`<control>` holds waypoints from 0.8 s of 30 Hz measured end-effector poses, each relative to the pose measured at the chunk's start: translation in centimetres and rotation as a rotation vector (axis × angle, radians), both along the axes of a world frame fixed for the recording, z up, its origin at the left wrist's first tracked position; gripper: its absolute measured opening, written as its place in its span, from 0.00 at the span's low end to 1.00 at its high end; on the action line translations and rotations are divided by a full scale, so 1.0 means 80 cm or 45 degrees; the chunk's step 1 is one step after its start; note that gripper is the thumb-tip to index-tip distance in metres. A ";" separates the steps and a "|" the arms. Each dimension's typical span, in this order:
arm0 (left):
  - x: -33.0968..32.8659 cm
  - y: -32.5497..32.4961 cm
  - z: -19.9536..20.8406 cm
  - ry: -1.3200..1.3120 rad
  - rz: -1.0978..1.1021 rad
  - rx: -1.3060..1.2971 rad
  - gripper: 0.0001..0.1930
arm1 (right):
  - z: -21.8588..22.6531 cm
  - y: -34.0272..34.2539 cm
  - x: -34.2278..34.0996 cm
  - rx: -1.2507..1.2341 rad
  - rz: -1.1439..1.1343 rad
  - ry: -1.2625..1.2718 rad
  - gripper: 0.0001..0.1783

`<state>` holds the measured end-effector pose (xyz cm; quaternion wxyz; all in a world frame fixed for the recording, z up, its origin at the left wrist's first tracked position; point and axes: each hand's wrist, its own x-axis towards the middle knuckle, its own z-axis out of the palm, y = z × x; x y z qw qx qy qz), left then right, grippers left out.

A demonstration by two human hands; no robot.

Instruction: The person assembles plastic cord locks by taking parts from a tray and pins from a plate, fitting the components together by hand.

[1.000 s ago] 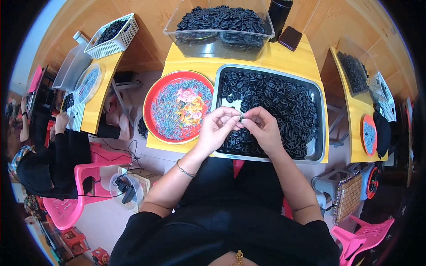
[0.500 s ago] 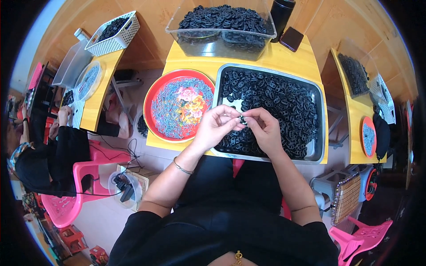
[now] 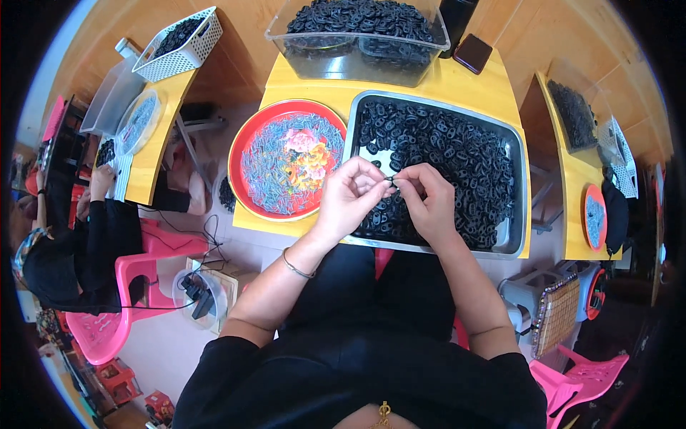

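Note:
Over the near left part of a metal tray [image 3: 520, 214], my two hands meet fingertip to fingertip. Between them is a small black plastic piece [image 3: 390, 179], mostly covered by the fingers. My left hand [image 3: 353, 193] pinches it from one side, thumb against forefinger. From the other side my right hand [image 3: 427, 199] grips it the same way. Many black two-holed plastic pieces [image 3: 457, 157] like it fill the tray. To the left lies a round red tray [image 3: 239, 154] with a flower print, strewn with small grey-blue pins [image 3: 268, 171].
A clear bin [image 3: 343, 68] heaped with black pieces stands at the table's back, beside a dark phone-like object [image 3: 472, 53] and a black cylinder [image 3: 457, 21]. At left, a co-worker [image 3: 78, 250] sits at another table [image 3: 161, 136]. A pink chair [image 3: 128, 286] stands there.
The view has shifted slightly, so the table sits a little higher in it. My fingers have drawn closer around the black piece, which now shows less.

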<state>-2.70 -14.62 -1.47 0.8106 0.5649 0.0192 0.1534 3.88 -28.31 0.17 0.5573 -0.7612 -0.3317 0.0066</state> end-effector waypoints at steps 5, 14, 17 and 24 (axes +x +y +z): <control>0.002 -0.002 0.001 -0.002 0.029 0.192 0.06 | -0.005 -0.002 0.001 0.046 0.006 0.103 0.02; 0.005 0.002 0.007 0.008 -0.067 -0.091 0.09 | -0.015 0.001 0.001 0.462 0.200 0.580 0.08; 0.006 0.000 0.006 0.007 -0.142 -0.122 0.09 | -0.016 -0.001 0.004 0.422 0.258 0.415 0.08; 0.028 0.011 0.023 0.203 -0.041 1.062 0.17 | -0.005 -0.006 0.011 0.613 0.036 0.680 0.05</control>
